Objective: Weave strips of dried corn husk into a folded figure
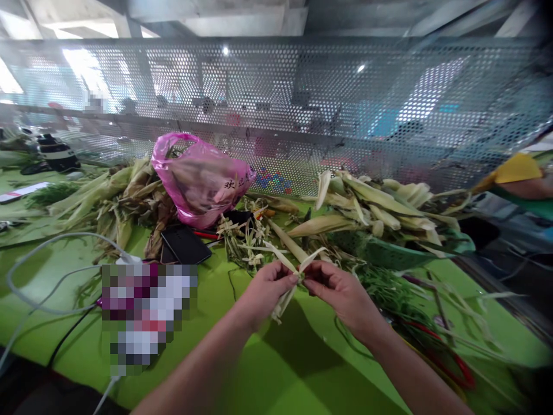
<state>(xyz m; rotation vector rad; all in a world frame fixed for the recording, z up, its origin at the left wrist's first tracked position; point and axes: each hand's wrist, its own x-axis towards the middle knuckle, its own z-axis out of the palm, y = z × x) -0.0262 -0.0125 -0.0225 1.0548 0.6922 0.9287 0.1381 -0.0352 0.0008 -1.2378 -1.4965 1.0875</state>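
Observation:
Above the green tabletop, my left hand (273, 291) and my right hand (339, 291) meet at a small bundle of pale corn husk strips (283, 304). Both are closed, pinching it between thumb and fingers near its middle. Two husk ends spread upward in a V, and the rest hangs below my left thumb. Just beyond my hands lies a cluster of small tied husk pieces (246, 236). To the right, a green basket (389, 253) is heaped with dried corn husks (380, 207).
A pink plastic bag (199, 178) stands behind a black phone (185, 245). More husks (116, 202) lie at left, by white cables (56, 239). Green strands (389, 294) and a red loop (464, 372) are at right. A perforated metal screen (276, 86) closes off the back.

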